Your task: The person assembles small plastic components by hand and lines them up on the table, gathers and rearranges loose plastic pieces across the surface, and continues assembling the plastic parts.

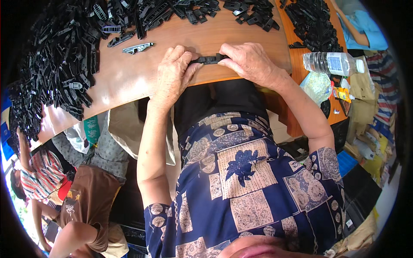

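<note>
Apparently mid-fitting, the left hand and right hand pinch opposite ends of a slim black plastic part, the next move likely needing even pressure.

Large white characters stand on a teal bag below the desk at left. The clear bottle at right wears a white and blue label, its print too small to read. Script-like lines cover a pale patch on the person's navy shirt, illegible.
</note>
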Motion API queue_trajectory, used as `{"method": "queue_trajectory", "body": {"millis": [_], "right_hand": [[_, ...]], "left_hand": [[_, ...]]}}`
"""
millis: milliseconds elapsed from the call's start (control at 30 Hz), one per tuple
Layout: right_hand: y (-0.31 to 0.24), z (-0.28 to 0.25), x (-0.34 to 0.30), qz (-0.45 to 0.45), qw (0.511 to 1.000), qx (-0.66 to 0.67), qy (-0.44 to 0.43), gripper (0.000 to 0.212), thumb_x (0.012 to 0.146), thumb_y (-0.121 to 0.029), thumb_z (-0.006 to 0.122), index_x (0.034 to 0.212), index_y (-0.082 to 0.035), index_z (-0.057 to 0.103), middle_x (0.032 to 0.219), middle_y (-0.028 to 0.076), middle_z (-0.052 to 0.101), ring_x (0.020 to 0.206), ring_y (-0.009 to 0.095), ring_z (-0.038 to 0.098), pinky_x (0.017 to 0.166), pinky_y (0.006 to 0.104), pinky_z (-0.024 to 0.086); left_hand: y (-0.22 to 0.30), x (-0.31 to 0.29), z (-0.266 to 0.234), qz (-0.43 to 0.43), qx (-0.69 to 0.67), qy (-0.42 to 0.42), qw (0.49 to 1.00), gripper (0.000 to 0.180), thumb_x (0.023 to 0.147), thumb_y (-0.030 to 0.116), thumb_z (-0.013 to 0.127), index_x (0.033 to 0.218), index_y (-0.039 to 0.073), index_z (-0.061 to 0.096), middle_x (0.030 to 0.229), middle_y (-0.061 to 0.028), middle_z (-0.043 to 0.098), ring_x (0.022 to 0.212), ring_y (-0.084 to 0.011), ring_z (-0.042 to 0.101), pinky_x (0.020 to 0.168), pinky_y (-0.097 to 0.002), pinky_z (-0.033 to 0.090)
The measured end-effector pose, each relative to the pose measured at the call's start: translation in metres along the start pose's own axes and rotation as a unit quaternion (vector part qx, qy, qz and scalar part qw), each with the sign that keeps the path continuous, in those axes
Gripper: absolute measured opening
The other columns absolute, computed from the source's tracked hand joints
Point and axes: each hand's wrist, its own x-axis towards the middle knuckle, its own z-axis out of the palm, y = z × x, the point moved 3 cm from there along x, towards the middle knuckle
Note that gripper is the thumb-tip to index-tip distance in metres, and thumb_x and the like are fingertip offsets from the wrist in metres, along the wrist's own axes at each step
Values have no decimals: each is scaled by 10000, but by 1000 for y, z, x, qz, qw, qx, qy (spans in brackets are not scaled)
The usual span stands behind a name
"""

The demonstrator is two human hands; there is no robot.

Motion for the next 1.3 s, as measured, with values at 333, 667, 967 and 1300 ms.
{"method": "queue_trajectory", "body": {"millis": [333, 667, 967, 1300], "right_hand": [[-6, 17, 15, 8, 999, 47, -8, 208, 950, -237, 640, 981, -62, 532, 817, 159, 646, 789, 391, 652, 670, 482, 500], [83, -47, -31, 208, 956, -109, 174, 369, 950, -353, 652, 1228, -119, 586, 967, 190, 710, 931, 408, 682, 757, 497, 548], [103, -39, -21, 126, 977, -129, 110, 306, 934, -197, 666, 1200, -99, 551, 1034, 185, 684, 911, 417, 666, 761, 505, 537], [82, -37, -22, 100, 988, -89, 79, 237, 931, -291, 667, 1042, -105, 571, 832, 177, 690, 834, 400, 674, 706, 494, 524]], "left_hand": [[2, 4, 0, -8, -24, -15, 1000, 187, 802, 104, 759, 962, 33, 693, 950, -107, 648, 904, -311, 603, 791, -403, 493], [-9, -41, -31, -100, 32, 76, 992, 273, 813, 104, 758, 1044, 50, 623, 960, -145, 578, 856, -365, 588, 751, -447, 497], [-69, -11, -91, -78, 242, 63, 965, 254, 835, 122, 724, 1083, 96, 676, 1084, -131, 631, 983, -352, 608, 872, -436, 495], [-20, 24, -24, -161, 126, -70, 976, 288, 992, 317, 594, 1202, 122, 577, 837, -211, 715, 829, -413, 692, 727, -500, 524]]}}
